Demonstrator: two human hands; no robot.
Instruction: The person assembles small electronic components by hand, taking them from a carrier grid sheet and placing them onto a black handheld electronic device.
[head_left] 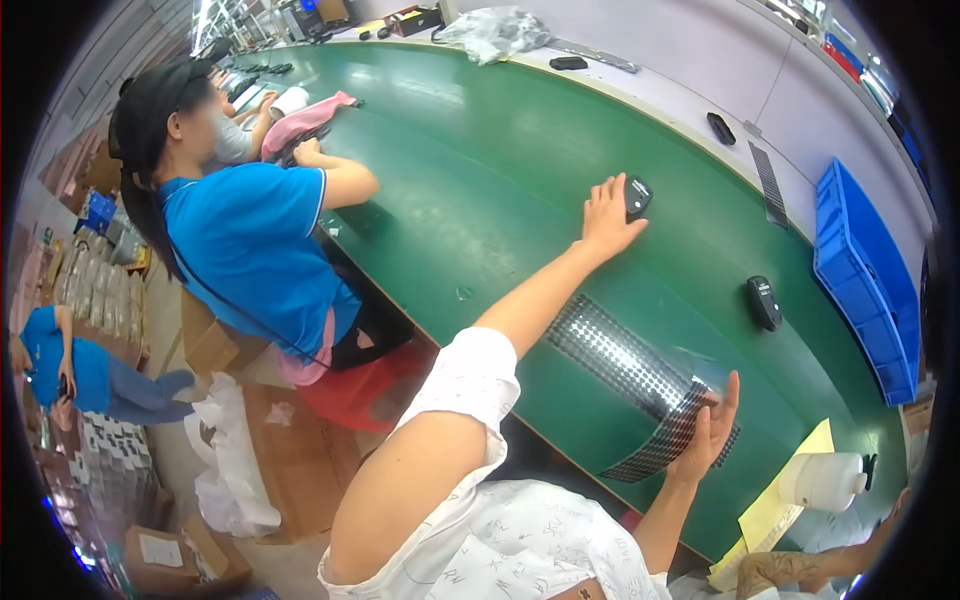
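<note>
My left hand (606,222) reaches far out over the green table. Its fingers and thumb are around the near side of a black computer mouse (638,198) with pale markings on its upward face. A second such mouse (764,303) lies farther right, apart from both hands. Near the table's front edge, my right hand (706,438) grips a sheet of black round stickers (650,440), which bends up under the fingers; one finger points upward. Beside it lies a shiny sheet (625,358) with rows of dark dots, partly overlapped by the held one.
A blue bin (868,280) stands at the right. White bottle (825,482) and yellow paper (788,490) are at the near right, by another person's tattooed arm (790,570). A co-worker in a blue shirt (250,225) works at the left. A dotted strip (768,183) lies on the back ledge.
</note>
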